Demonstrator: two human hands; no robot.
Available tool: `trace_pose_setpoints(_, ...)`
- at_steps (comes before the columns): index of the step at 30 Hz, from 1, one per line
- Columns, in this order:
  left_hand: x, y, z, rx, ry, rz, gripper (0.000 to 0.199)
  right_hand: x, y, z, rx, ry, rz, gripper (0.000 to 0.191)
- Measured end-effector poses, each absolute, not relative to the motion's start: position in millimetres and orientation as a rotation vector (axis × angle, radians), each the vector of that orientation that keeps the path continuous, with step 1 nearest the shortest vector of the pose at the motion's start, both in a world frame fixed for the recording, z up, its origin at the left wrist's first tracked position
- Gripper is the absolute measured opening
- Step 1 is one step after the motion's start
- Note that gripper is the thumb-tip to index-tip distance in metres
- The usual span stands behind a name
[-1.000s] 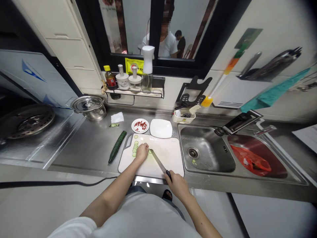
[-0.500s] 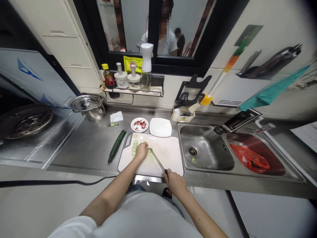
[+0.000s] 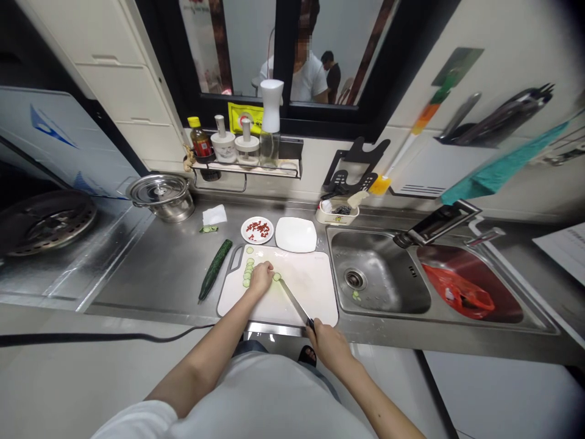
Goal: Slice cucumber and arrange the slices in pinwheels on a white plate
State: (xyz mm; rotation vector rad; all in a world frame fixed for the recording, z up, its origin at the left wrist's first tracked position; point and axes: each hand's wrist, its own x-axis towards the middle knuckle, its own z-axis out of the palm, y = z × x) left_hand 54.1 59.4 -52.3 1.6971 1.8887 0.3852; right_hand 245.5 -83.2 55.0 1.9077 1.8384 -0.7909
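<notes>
My left hand [image 3: 262, 278] is curled low over the white cutting board [image 3: 311, 299], its fingers closed and what they hold hidden. A round cucumber slice [image 3: 276, 277] shows right beside its fingertips. Overlapping cucumber slices [image 3: 247, 274] lie in a row to the left of this hand, with a single one above them. My right hand [image 3: 326, 341] grips the black handle of a knife [image 3: 295, 300] at the board's front right. The blade slants up and left across the board, its tip close to the slice.
A whole cucumber [image 3: 214, 271] lies left of the board. Behind are a plate of chopped red pieces [image 3: 257, 242] and a white square plate [image 3: 296, 235]. A double sink [image 3: 384, 311] lies right, a lidded pot [image 3: 167, 198] back left. A shelf [image 3: 247, 168] holds condiments.
The knife has drawn back slightly down and right with my right hand, and its tip uncovers more of the round slice. My left hand has hardly moved.
</notes>
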Motion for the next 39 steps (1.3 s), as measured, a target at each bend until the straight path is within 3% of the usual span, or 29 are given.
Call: trace_pose_setpoints(39, 52, 61, -57, 1.713, 1.869, 0.404, 0.016, 250, -58, 68, 1.798, 1.924, -0.725, 0.034)
